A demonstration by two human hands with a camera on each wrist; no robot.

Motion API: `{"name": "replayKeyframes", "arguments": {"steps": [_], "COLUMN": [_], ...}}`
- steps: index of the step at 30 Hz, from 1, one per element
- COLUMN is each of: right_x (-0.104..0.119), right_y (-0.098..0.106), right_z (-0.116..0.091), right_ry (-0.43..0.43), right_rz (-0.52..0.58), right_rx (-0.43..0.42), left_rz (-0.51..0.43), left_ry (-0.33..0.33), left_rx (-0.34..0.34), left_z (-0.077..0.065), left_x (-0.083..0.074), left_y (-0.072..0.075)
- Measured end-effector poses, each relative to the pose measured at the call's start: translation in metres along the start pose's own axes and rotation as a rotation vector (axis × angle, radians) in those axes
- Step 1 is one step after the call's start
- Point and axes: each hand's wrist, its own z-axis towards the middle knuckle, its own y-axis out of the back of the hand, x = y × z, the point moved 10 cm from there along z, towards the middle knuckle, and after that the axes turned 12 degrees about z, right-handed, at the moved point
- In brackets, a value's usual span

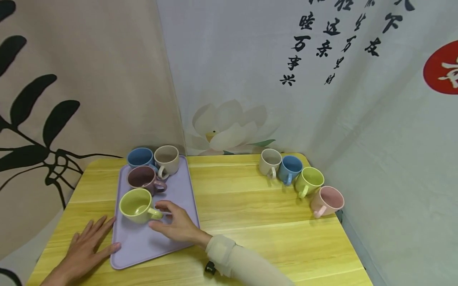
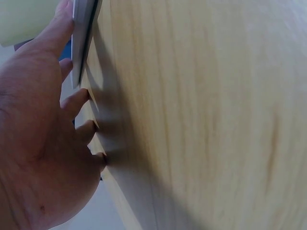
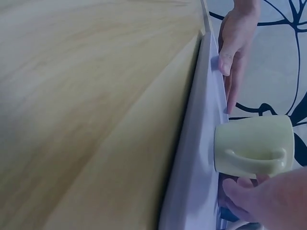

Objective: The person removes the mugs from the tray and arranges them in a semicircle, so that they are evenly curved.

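A yellow-green cup [image 1: 136, 205] stands upright on the lilac tray [image 1: 143, 248], its handle turned toward my right hand [image 1: 179, 224]. The thumb and fingers of that hand are spread apart on either side of the handle's end; the right wrist view shows the fingertips close by the handle [image 3: 254, 163]. Whether they touch it is hard to tell. My left hand [image 1: 84, 248] lies with straight fingers at the tray's left edge, the thumb on the rim. Behind the yellow-green cup on the tray are a mauve cup [image 1: 137, 177], a blue cup [image 1: 140, 157] and a beige cup [image 1: 167, 159].
Along the right back of the wooden table [image 1: 229, 194] stand another beige cup [image 1: 269, 162], a blue cup [image 1: 289, 170], a yellow-green cup [image 1: 308, 182] and a pink cup [image 1: 327, 201]. Printed cloth [image 1: 229, 71] hangs behind the table.
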Motion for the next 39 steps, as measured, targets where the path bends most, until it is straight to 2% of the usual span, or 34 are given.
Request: {"name": "replayKeyframes", "arguments": {"steps": [8,17,30,39], "right_x": [0.001,0.006,0.002,0.000], "right_y": [-0.008,-0.006,-0.001,0.007], "right_z": [0.009,0.015,0.015,0.007], "right_ry": [0.048,0.091,0.061,0.023], "right_rz": [0.010,-0.029,-0.031,0.056], "right_rx": [-0.051,-0.173,-0.256,-0.312], "left_rz": [-0.015,0.003,0.007,-0.005], "left_ry": [-0.006,-0.014,-0.011,0.003], "left_rx": [-0.005,-0.019,-0.011,0.012], "left_z": [-0.001,0.000,0.000,0.001], "left_x": [0.003,0.004,0.001,0.001], "left_y": [0.001,0.002,0.002,0.000]}}
